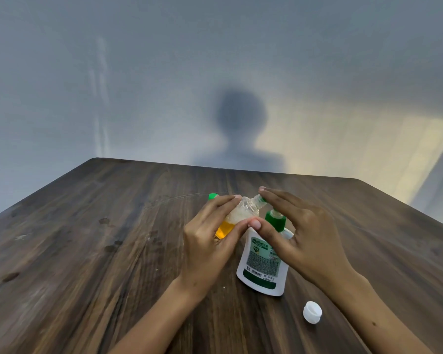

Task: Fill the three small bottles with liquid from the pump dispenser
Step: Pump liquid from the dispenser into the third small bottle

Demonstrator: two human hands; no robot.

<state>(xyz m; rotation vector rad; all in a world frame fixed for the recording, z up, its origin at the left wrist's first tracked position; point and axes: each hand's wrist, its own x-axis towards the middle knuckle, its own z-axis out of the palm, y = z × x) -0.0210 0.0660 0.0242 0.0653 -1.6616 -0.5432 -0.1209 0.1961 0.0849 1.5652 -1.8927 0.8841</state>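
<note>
Left hand (207,241) grips a small clear bottle (237,217), fingers and thumb wrapped round its body, and holds it tilted with its open mouth against the green nozzle (262,199) of the pump dispenser (262,261). Amber liquid sits in the bottle's lower end, pale foam above it; by my reckoning roughly a third full.

Right hand (299,233) lies over the pump head, fingers straight and reaching forward, thumb down near the dispenser's shoulder. It presses rather than grasps. The green collar (275,221) shows under the palm.

Dispenser stands on the tabletop (87,238) near the front edge, label facing the person. A white cap (312,312) lies loose to its right, well apart. One green cap (212,196) peeks out behind the left fingers; whatever it belongs to is hidden, and I cannot make out the other small bottles.

Doing this step well, as I judge it:
- Keep the bottle mouth seated under the spout before each stroke, so nothing runs down the outside.
- Press slow and full; quick jabs would make more foam and hide the true level.
- Keep the dispenser base flat; a sideways push could tip it.
- Stop short of the neck, leaving room for the cap.

Dark spots mark the wood to the left, possibly drips.
</note>
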